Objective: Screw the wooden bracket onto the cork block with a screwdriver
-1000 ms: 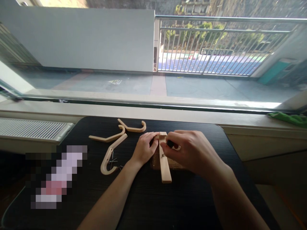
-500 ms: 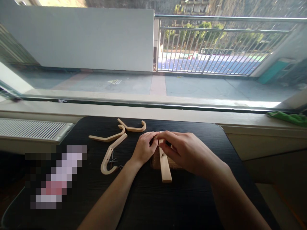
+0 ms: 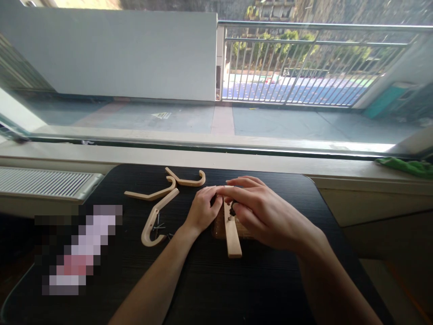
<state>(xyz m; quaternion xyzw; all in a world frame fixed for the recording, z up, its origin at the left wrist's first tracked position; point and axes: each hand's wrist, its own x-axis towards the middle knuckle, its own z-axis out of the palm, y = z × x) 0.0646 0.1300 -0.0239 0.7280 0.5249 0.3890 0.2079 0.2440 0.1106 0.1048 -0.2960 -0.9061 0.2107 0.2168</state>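
Observation:
A pale wooden hook piece (image 3: 234,241) lies over a brown block (image 3: 219,231), its straight end towards me and its far end hidden under my hands. A small screw (image 3: 230,219) stands in its face. My left hand (image 3: 204,205) is closed around the far end, on the left side. Over the piece from the right, my right hand (image 3: 255,205) has its fingers bent, with the thumb and fingertips around a small dark thing (image 3: 232,208) too hidden to name. Left of my hands lies a wooden hook (image 3: 149,228) with holes, and several loose screws (image 3: 158,225) beside it.
Two more wooden hooks, one on the left (image 3: 149,196) and one behind (image 3: 189,183), lie on the black table (image 3: 270,289). A blurred-out pale object (image 3: 89,239) is at the left. Beyond are a radiator (image 3: 47,183), a window sill (image 3: 203,158) and a green cloth (image 3: 406,166).
My right hand has shifted and its fingers have lifted and spread slightly, so the small dark thing and the screw show more. My left hand and the wooden piece stay in place.

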